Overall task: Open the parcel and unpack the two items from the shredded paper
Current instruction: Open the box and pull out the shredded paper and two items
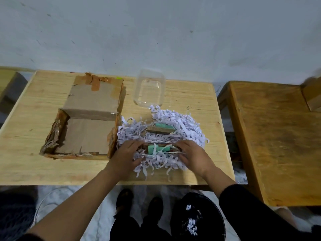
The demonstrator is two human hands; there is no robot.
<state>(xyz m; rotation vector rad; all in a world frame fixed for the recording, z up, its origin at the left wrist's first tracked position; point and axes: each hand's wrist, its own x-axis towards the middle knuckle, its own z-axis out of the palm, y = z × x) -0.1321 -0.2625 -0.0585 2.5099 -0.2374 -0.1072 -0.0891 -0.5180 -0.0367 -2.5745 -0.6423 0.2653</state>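
Note:
An open cardboard parcel (86, 134) lies empty on the left of the light wooden table (31, 167), its lid folded back. To its right sits a heap of white shredded paper (182, 126). Two green-and-brown blocks rest in the heap: one farther back (160, 128), one near the front (159, 149). My left hand (126, 153) and my right hand (192, 154) press into the shreds on either side of the nearer block, fingers touching its ends. Paper strips lie across that block.
A clear plastic tub (149, 88) stands behind the heap near the wall. A darker wooden table (278, 136) stands to the right across a narrow gap. A black bin (196, 218) with shreds in it stands on the floor beside my feet.

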